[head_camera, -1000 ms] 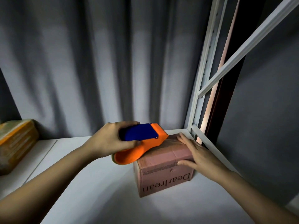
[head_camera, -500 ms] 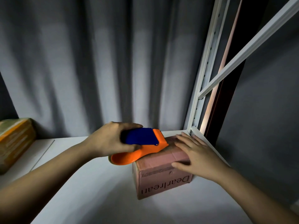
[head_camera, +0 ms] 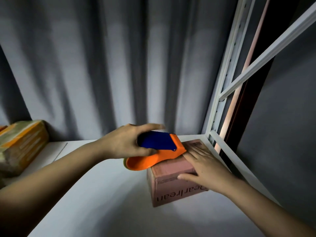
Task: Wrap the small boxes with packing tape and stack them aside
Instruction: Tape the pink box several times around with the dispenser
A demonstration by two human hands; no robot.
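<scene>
Since a second ago, dispenser [head_camera: 159, 152] has slid farther across box [head_camera: 172, 170], at the shelf's [head_camera: 95, 194] back right corner. Left hand [head_camera: 127, 143] grips it, index raised; right hand [head_camera: 207, 170] lies flat, nearer, pinning the top. Box's long axis runs front to back.

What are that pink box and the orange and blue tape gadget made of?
The small pink box looks like matte cardboard: folded flaps, printed lettering and a barcode. The orange and blue tape dispenser, gripped by the left hand, looks like smooth moulded plastic with a slight sheen.
</scene>
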